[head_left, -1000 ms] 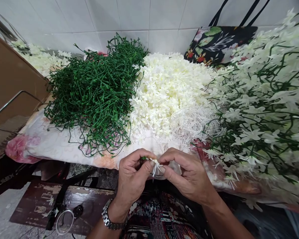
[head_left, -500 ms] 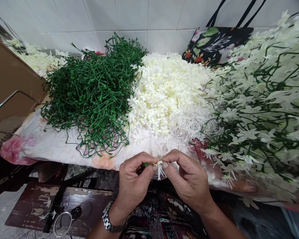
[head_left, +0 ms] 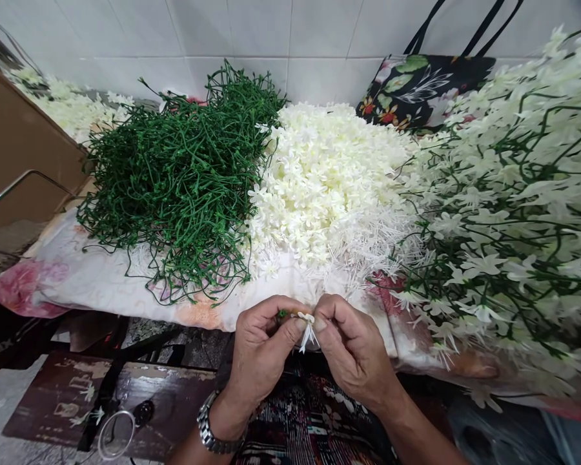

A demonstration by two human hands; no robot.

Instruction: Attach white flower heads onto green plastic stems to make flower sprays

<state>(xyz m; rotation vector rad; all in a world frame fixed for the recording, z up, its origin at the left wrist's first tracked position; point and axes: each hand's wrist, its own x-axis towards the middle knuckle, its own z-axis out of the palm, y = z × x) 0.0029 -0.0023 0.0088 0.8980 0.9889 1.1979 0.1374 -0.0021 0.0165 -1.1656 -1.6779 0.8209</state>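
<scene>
A small white artificial flower (head_left: 307,326) with thin white stamens hangs between my fingertips. My left hand (head_left: 266,345) pinches it from the left, and a bit of green shows at that hand's fingers. On the other side, my right hand (head_left: 351,352) is closed, thumb against fingers, at the flower's right edge. Beyond the hands lie a heap of green plastic stems (head_left: 179,174), a pile of cream flower heads (head_left: 314,174) and a bunch of white stamens (head_left: 377,239). Finished-looking flowers on green stems (head_left: 494,265) spread over the right side.
A flowered cloth (head_left: 97,278) covers the work surface. At left stands a brown cardboard box (head_left: 24,129) with a metal rod before it. A black floral bag (head_left: 426,90) leans on the tiled wall. Below left is a worn brown bench (head_left: 174,394) with a clear ring on it.
My right fingers have shifted slightly and curled more, and the white flower now shows its petals more openly between the hands. My left hand keeps its pinch.
</scene>
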